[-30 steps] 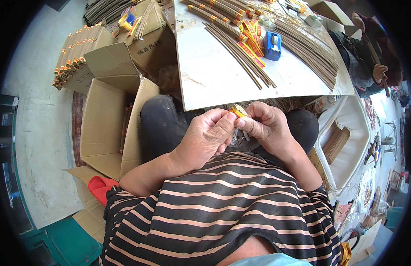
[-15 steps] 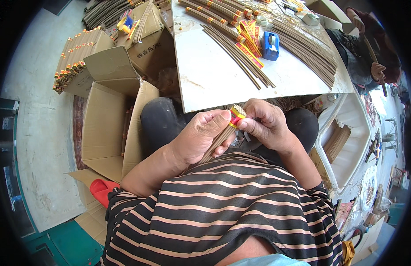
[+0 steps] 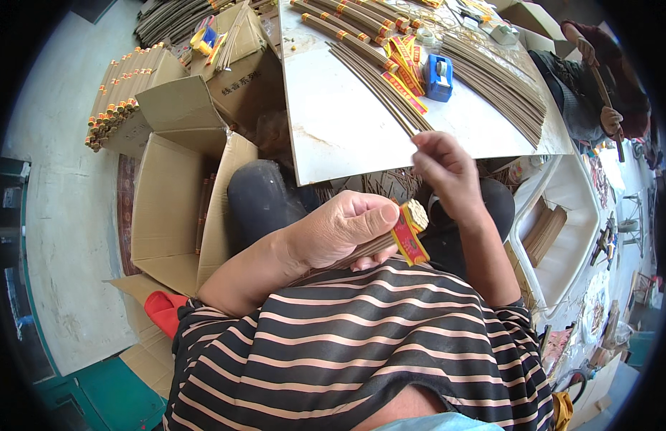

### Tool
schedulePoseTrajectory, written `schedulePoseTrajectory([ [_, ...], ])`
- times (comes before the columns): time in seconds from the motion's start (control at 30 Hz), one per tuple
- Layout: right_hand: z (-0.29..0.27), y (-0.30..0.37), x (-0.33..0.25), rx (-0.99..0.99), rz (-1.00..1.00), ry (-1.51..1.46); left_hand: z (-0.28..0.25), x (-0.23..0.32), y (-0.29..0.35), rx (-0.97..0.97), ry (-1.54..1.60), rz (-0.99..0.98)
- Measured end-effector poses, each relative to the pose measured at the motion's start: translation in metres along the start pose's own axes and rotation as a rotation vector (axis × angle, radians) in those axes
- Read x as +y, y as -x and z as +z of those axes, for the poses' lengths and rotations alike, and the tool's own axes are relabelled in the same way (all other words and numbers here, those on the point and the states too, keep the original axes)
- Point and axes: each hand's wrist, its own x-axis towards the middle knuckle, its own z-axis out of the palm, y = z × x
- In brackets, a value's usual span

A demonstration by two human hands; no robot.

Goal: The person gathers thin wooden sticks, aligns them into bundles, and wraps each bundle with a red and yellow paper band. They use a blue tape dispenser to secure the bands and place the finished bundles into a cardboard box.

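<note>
A seated person in a black shirt with pale stripes is seen from above, facing a white table. At the person's left stands an open cardboard box; at the right, a white tub with brown sticks inside. Beyond the table's right edge, a co-worker grips a brown rod. Back on the left, bundles with red and yellow bands are stacked. Loose brown sticks lie in a fan on the table. Over the lap, the left hand is closed around a bundle of thin brown sticks, its pale ends pointing right, thumb pressed on top. The right hand is raised at the table's near edge, apart from the bundle, fingers bent and tips close together; whether they pinch anything, I cannot tell. A blue tape dispenser sits on the table. Smallest, a red and yellow label lies across the bundle under the left thumb, one end hanging free.
</note>
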Motion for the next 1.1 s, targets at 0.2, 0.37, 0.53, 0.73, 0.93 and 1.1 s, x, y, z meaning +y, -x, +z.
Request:
schedulePoseTrajectory([
  [0.2, 0.003, 0.027, -0.041, -0.085, -0.155, 0.202, 0.000, 0.002, -0.002, 0.304, -0.017, 0.166],
  [0.37, 0.023, 0.026, -0.042, -0.129, -0.158, 0.383, 0.003, -0.006, -0.006, 0.423, -0.198, 0.259],
  [0.53, 0.026, 0.021, -0.031, -0.155, -0.107, 0.184, 0.000, -0.005, -0.006, 0.369, -0.207, 0.258],
  [0.73, 0.019, 0.017, -0.022, -0.228, -0.316, 0.207, 0.002, -0.001, -0.004, 0.348, -0.117, 0.194],
  [0.93, 0.017, 0.011, -0.019, -0.245, -0.476, 0.231, -0.004, -0.001, -0.006, 0.291, -0.070, 0.168],
  [1.1, 0.014, 0.009, -0.015, -0.241, -0.507, 0.222, -0.007, -0.001, -0.008, 0.192, 0.029, 0.151],
])
